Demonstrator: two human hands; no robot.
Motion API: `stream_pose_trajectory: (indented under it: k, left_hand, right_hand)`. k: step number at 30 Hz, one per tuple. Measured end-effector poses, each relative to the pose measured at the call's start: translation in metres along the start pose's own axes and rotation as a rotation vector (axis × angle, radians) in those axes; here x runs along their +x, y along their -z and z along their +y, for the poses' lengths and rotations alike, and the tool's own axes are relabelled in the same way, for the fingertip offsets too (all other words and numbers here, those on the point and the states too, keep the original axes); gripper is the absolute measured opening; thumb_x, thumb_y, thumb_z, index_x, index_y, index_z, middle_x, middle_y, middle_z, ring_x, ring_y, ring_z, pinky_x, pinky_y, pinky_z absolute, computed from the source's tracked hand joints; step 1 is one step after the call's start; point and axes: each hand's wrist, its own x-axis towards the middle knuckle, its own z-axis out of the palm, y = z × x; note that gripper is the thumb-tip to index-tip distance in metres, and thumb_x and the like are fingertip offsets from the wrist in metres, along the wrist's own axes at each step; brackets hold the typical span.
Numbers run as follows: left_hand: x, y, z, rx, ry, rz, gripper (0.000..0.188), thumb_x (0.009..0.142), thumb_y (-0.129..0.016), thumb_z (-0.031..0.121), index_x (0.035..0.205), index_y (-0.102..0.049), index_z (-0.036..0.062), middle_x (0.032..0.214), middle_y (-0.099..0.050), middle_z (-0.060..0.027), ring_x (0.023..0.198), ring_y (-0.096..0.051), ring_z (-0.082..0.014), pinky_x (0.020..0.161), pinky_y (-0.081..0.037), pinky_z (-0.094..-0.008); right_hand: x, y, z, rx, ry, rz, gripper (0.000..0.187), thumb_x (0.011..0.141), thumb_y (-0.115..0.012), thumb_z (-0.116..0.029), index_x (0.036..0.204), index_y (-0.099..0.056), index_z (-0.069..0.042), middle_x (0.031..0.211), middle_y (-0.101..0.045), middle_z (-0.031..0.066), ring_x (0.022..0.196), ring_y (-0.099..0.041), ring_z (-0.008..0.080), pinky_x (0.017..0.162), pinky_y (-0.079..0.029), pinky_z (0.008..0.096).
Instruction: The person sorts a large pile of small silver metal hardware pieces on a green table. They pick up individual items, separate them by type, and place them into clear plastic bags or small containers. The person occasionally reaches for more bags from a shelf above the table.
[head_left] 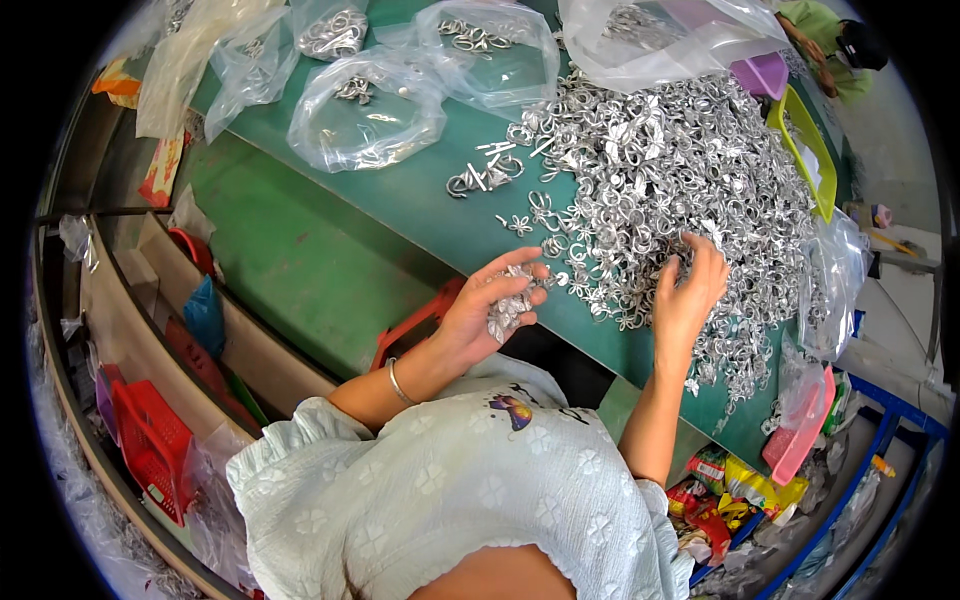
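My left hand (492,305) is cupped palm up near the table's front edge, its fingers curled round a small heap of silvery metal pieces (508,308). A wide pile of silvery metal pieces (660,150), some shaped like rings, hooks and flowers, covers the right part of the green table (400,215). My right hand (697,290) reaches over the near part of this pile, with the thumb apart from the bent fingers and the fingertips at the pieces. Nothing shows between them. A few loose pieces (487,175) lie left of the pile.
Clear plastic bags (370,125) with metal pieces stand along the far left. A yellow-green tray (808,150) and a pink basket (803,425) sit at the right edge. Red baskets (150,440) lie at left. Another person (835,50) is at the far right.
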Motion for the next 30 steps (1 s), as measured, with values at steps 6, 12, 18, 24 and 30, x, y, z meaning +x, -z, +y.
stream_pose_trajectory:
  k: [6,12,18,24,30]
  left_hand:
    - [0.004,-0.006,-0.007,0.01,0.026,0.005,0.04,0.083,-0.058,0.003,0.122,-0.046,0.006,0.106,-0.053,-0.0076,0.087,-0.054,-0.0161,0.065,-0.051,-0.0273]
    - [0.004,-0.004,-0.005,0.014,-0.003,0.016,0.039,0.083,-0.058,0.002,0.121,-0.047,0.0059,0.11,-0.053,-0.0082,0.096,-0.055,-0.019,0.074,-0.053,-0.0302]
    - [0.001,-0.011,-0.003,0.114,0.025,-0.015,0.039,0.084,-0.055,0.002,0.121,-0.047,0.002,0.12,-0.052,-0.0147,0.112,-0.052,-0.0293,0.094,-0.046,-0.0421]
    - [0.004,-0.015,-0.012,0.098,0.102,-0.052,0.043,0.083,-0.052,0.001,0.125,-0.044,0.0025,0.124,-0.048,-0.0157,0.116,-0.048,-0.0307,0.097,-0.043,-0.0431]
    - [0.003,-0.016,-0.01,0.108,0.069,-0.072,0.046,0.081,-0.051,0.0,0.127,-0.042,0.0018,0.129,-0.045,-0.017,0.12,-0.045,-0.0324,0.1,-0.04,-0.0449]
  right_hand:
    - [0.034,-0.028,-0.043,-0.023,0.253,-0.093,0.033,0.076,-0.065,-0.015,0.106,-0.056,-0.003,0.11,-0.053,0.0129,0.105,-0.047,0.0287,0.089,-0.034,0.0429]
    - [0.001,-0.024,-0.038,0.001,0.406,-0.28,0.033,0.075,-0.065,-0.011,0.106,-0.056,-0.004,0.12,-0.049,0.0118,0.117,-0.042,0.028,0.091,-0.035,0.0422]
    - [-0.001,-0.009,-0.023,0.461,0.31,-0.208,0.012,0.075,-0.064,-0.006,0.086,-0.062,-0.005,0.097,-0.061,0.0087,0.104,-0.052,0.0254,0.086,-0.036,0.0375]
    - [0.046,-0.043,-0.025,-0.269,0.116,-0.104,0.02,0.075,-0.067,-0.023,0.074,-0.066,-0.003,0.079,-0.059,0.0084,0.083,-0.05,0.0248,0.075,-0.034,0.0382]
    - [0.042,-0.047,-0.019,-0.104,0.081,-0.051,0.016,0.07,-0.071,-0.018,0.073,-0.063,-0.005,0.079,-0.058,0.007,0.084,-0.05,0.0246,0.076,-0.032,0.0381]
